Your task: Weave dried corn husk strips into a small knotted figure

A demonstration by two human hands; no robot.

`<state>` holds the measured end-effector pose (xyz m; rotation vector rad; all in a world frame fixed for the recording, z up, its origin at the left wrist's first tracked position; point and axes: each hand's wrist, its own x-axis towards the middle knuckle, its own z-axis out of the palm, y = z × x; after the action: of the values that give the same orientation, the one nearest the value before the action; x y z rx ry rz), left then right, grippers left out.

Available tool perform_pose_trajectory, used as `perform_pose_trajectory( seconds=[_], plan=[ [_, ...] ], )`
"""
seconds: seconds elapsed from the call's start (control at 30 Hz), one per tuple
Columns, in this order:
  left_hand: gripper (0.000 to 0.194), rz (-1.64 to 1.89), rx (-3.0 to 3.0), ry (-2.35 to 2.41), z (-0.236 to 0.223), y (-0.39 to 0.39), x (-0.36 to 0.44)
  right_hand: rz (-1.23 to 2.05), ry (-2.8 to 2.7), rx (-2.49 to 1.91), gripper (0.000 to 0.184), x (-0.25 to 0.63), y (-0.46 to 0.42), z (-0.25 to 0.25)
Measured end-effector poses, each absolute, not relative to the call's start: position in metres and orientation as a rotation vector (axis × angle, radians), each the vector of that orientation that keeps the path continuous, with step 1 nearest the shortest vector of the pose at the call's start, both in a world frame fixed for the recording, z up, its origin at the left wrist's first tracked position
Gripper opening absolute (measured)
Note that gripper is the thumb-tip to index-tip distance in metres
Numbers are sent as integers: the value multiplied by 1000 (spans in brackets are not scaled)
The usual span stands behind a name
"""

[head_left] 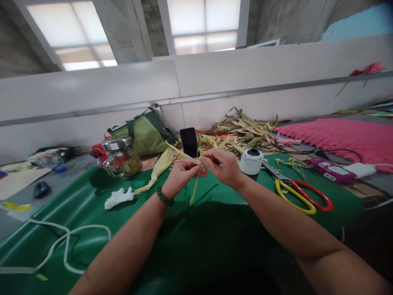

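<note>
- The pale husk strip (181,153) was in the fingers, raised above the worktop (70,166). Its long axis slanted: the free end pointed away and to the left, and the other way it ran down rightward into the grip.
- A narrow tail (194,192) hung below the fingertips, between the wrists; whether it belonged to the same piece could not be told.
- Both hands met at the strip, closed to a pinch. The left hand (183,175) held it from below and the left, nearer to the slanting free length; the right hand (221,164) closed over it from the right, fingertips almost touching the left ones.
- Just beyond the fingers stood a black phone (189,141).
- Left of the left hand lay a larger husk (162,166), its narrow end near a crumpled white tissue (119,198); a glass jar (123,160) stood behind.
- Just beside the right hand was a white spool (251,162), then scissors (297,190) with red and yellow handles.
- Farther back, a heap of dry husks (245,128) lay between a green bag (149,133) and a pink fringed cloth (340,135).
</note>
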<state>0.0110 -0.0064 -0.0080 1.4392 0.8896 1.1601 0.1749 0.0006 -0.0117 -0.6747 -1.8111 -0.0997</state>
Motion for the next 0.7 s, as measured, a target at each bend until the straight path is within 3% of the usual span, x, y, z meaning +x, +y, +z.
perform_pose_trajectory(
  seconds=[0.1,0.27,0.7],
  plan=[
    [31,1295,1355,881,-9,-4,12,-88,-1946,-821,41,169,1,-16],
    [24,1478,1334,913,-8,-5,16,-52,-2157,-994,31,156,0,-24],
    [28,1630,1275,889,-12,-14,26,-63,-2139,-916,35,144,-8,-36]
  ],
)
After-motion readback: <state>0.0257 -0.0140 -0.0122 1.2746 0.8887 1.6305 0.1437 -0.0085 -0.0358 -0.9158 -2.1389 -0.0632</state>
